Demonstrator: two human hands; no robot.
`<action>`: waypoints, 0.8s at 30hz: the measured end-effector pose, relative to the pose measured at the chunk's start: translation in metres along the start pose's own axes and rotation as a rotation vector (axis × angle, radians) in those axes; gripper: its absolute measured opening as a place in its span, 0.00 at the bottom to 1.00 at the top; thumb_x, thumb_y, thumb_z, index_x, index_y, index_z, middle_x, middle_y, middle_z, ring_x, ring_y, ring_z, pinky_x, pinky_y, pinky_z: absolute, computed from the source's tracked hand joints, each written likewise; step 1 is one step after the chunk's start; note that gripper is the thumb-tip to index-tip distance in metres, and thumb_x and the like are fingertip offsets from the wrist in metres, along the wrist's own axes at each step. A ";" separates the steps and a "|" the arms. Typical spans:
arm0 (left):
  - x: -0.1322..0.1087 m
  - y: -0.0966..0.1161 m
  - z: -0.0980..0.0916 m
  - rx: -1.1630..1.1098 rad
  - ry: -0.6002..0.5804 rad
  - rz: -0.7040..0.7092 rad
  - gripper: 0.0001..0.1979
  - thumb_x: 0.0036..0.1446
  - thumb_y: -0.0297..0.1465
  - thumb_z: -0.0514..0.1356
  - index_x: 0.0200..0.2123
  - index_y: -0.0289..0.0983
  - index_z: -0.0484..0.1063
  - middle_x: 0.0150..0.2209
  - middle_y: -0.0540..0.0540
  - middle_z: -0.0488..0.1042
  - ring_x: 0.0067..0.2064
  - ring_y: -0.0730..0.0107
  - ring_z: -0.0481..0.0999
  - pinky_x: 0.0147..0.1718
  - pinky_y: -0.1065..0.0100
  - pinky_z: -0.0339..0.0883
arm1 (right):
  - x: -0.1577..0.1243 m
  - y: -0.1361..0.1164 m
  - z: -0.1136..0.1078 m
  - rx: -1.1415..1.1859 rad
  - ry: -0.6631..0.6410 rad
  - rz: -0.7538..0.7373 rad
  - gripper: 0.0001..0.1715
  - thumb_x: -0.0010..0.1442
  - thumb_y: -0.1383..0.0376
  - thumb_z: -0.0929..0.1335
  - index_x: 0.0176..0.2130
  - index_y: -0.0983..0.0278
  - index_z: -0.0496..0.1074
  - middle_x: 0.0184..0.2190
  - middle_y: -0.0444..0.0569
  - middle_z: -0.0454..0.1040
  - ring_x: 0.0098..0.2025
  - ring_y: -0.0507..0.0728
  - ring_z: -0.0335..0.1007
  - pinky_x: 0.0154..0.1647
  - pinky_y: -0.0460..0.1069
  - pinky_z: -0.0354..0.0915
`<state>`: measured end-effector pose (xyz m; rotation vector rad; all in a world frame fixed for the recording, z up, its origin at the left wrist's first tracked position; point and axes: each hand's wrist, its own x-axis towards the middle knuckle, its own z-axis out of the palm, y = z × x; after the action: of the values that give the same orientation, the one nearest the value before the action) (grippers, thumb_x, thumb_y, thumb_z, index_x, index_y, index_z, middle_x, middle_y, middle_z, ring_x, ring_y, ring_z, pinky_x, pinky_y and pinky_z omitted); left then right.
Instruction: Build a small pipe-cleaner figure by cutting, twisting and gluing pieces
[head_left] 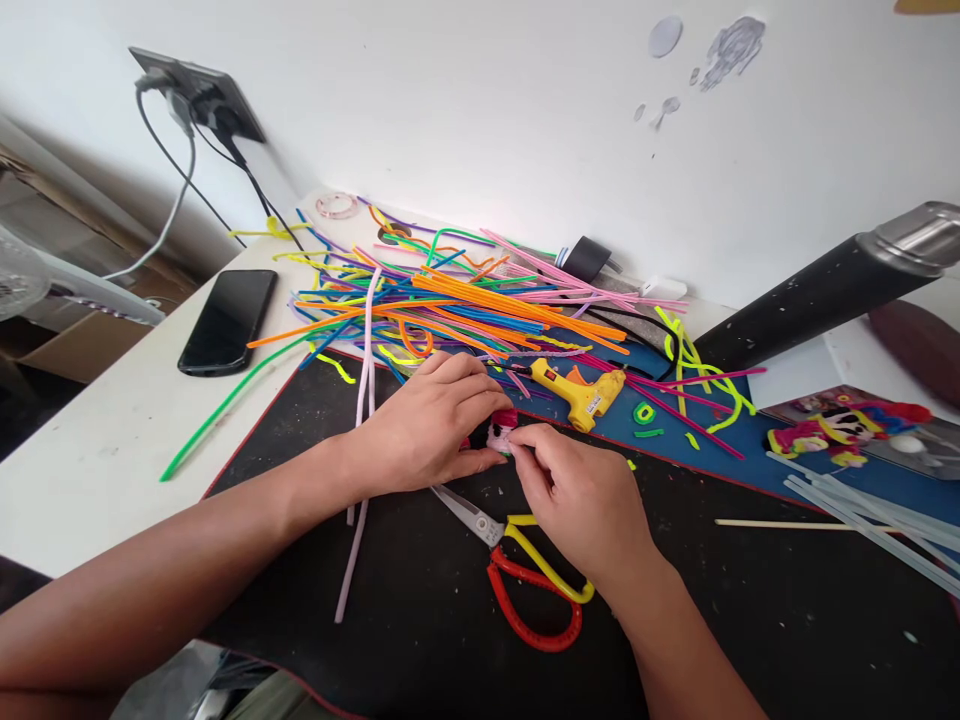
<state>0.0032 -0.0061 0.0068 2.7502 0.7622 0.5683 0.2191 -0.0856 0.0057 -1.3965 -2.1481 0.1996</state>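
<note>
Probably light and soft, the pink-and-white fuzzy piece (498, 437) suits an edge grip. Left hand (429, 425) and right hand (583, 498) pinch it.

No legible text — label (593, 406) on glue gun (580, 394) too small

Two arms, bare as far as we can see them. Left forearm (187, 560): long, smooth in outline, narrowing to the wrist. Left hand (424, 430): bare, low rounded knuckles, slim fingers. Right forearm (686, 635): we see a shorter stretch, also tapering. Right hand (589, 500): bare, back gently rounded. At the lower edge we log dull olive-grey cloth (281, 698), softly creased, probably clothing; which garment, we cannot tell.
</note>
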 end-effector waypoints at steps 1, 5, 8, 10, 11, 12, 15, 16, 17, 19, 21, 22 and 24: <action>0.000 0.000 0.000 0.000 0.003 0.003 0.18 0.71 0.42 0.62 0.54 0.34 0.76 0.52 0.37 0.82 0.56 0.46 0.74 0.56 0.50 0.65 | 0.000 0.000 0.000 0.002 -0.002 -0.004 0.11 0.76 0.67 0.66 0.42 0.61 0.78 0.30 0.47 0.86 0.30 0.57 0.84 0.29 0.49 0.61; -0.001 0.000 0.000 -0.001 0.001 -0.004 0.18 0.71 0.42 0.62 0.54 0.35 0.76 0.52 0.37 0.82 0.57 0.46 0.73 0.56 0.50 0.64 | 0.000 0.001 0.000 0.004 -0.016 -0.006 0.10 0.76 0.67 0.66 0.43 0.60 0.78 0.34 0.47 0.87 0.33 0.57 0.85 0.31 0.49 0.62; -0.001 0.000 -0.001 -0.012 -0.007 -0.016 0.18 0.70 0.43 0.62 0.54 0.36 0.76 0.53 0.37 0.82 0.58 0.46 0.73 0.56 0.50 0.65 | 0.001 0.001 -0.001 0.006 -0.016 -0.012 0.09 0.75 0.68 0.66 0.44 0.60 0.77 0.36 0.46 0.88 0.34 0.57 0.86 0.32 0.49 0.63; 0.000 -0.001 -0.001 -0.019 -0.002 -0.014 0.19 0.70 0.44 0.62 0.54 0.35 0.76 0.52 0.37 0.82 0.57 0.45 0.73 0.56 0.50 0.65 | 0.001 0.000 -0.002 0.005 -0.004 -0.028 0.09 0.76 0.68 0.66 0.44 0.61 0.78 0.36 0.47 0.88 0.33 0.57 0.86 0.32 0.49 0.64; 0.000 -0.001 -0.001 -0.020 0.004 -0.012 0.20 0.70 0.44 0.62 0.54 0.35 0.76 0.52 0.36 0.82 0.57 0.45 0.74 0.56 0.49 0.65 | 0.001 0.000 -0.002 0.004 0.001 -0.033 0.10 0.76 0.68 0.66 0.44 0.61 0.78 0.35 0.47 0.88 0.33 0.57 0.86 0.32 0.50 0.64; 0.000 -0.001 0.000 -0.021 0.009 -0.010 0.20 0.70 0.44 0.62 0.53 0.34 0.77 0.52 0.36 0.82 0.57 0.45 0.74 0.56 0.49 0.65 | 0.001 0.000 -0.003 0.005 0.003 -0.036 0.10 0.75 0.68 0.66 0.45 0.61 0.78 0.35 0.47 0.88 0.33 0.57 0.86 0.32 0.50 0.64; -0.001 -0.001 0.000 -0.015 0.023 -0.007 0.20 0.70 0.44 0.62 0.53 0.34 0.77 0.52 0.35 0.82 0.57 0.45 0.74 0.56 0.49 0.66 | 0.001 0.000 -0.003 0.015 0.004 -0.031 0.09 0.75 0.69 0.67 0.45 0.61 0.78 0.36 0.47 0.88 0.35 0.57 0.86 0.33 0.49 0.65; -0.001 -0.001 0.000 -0.011 0.027 -0.005 0.20 0.70 0.43 0.63 0.53 0.34 0.77 0.52 0.35 0.82 0.57 0.45 0.74 0.56 0.49 0.67 | 0.001 0.000 -0.003 0.018 0.008 -0.028 0.09 0.76 0.69 0.67 0.45 0.61 0.78 0.37 0.47 0.88 0.35 0.57 0.86 0.34 0.49 0.65; 0.000 -0.001 0.000 -0.008 0.030 -0.001 0.19 0.70 0.43 0.63 0.53 0.33 0.77 0.52 0.35 0.82 0.56 0.45 0.74 0.56 0.48 0.67 | 0.001 0.000 -0.002 0.021 0.013 -0.029 0.10 0.76 0.68 0.66 0.45 0.61 0.78 0.37 0.46 0.88 0.35 0.57 0.86 0.34 0.49 0.65; 0.000 0.000 0.000 -0.002 0.034 0.007 0.19 0.70 0.42 0.63 0.53 0.32 0.77 0.51 0.35 0.82 0.56 0.45 0.74 0.55 0.48 0.67 | 0.001 0.000 -0.002 0.023 0.026 -0.033 0.10 0.76 0.68 0.66 0.45 0.61 0.78 0.36 0.46 0.88 0.35 0.56 0.86 0.34 0.48 0.65; 0.000 0.001 -0.001 0.001 0.035 0.013 0.19 0.70 0.42 0.63 0.52 0.32 0.77 0.51 0.35 0.82 0.56 0.45 0.74 0.55 0.49 0.67 | 0.000 0.000 -0.002 0.020 0.032 -0.035 0.10 0.77 0.68 0.66 0.44 0.61 0.78 0.36 0.46 0.88 0.34 0.56 0.86 0.33 0.48 0.64; 0.001 0.001 -0.001 0.003 0.035 0.015 0.19 0.70 0.42 0.63 0.52 0.32 0.77 0.51 0.35 0.82 0.56 0.45 0.74 0.55 0.49 0.67 | 0.000 0.000 -0.002 0.018 0.033 -0.035 0.10 0.77 0.68 0.66 0.44 0.61 0.78 0.36 0.46 0.88 0.34 0.56 0.86 0.33 0.48 0.64; 0.000 0.001 -0.002 0.008 0.032 0.017 0.19 0.70 0.42 0.63 0.53 0.32 0.77 0.51 0.35 0.82 0.56 0.45 0.74 0.55 0.49 0.67 | 0.000 0.000 -0.002 0.015 0.033 -0.031 0.10 0.77 0.67 0.66 0.44 0.61 0.78 0.36 0.46 0.88 0.34 0.56 0.85 0.33 0.48 0.64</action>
<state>0.0034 -0.0068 0.0089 2.7635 0.7510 0.6148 0.2198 -0.0857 0.0075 -1.3478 -2.1357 0.1790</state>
